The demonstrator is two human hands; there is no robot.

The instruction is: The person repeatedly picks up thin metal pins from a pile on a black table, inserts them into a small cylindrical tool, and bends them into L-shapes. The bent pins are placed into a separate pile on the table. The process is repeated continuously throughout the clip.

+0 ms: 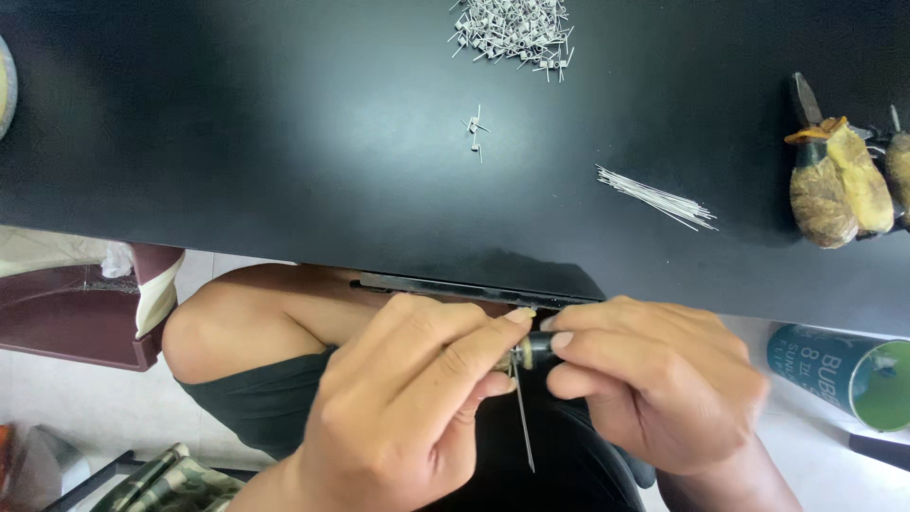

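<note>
My left hand (403,408) and my right hand (654,379) meet below the near edge of the black table (284,142). Between their fingertips sits a small dark cylindrical tool (533,351), pinched by my right thumb and forefinger. A thin straight wire (523,422) hangs down from it, held against the tool by my left thumb and fingers. A bundle of straight wires (656,197) lies on the table to the right. A heap of small wound wire coils (517,27) lies at the far edge, with two or three loose coils (475,128) nearer.
Pliers with wrapped, worn handles (834,175) lie at the table's right end. A teal cylindrical can (839,365) stands on the floor at right. My knee (227,322) shows under the table edge; a dark red seat (76,313) is at left.
</note>
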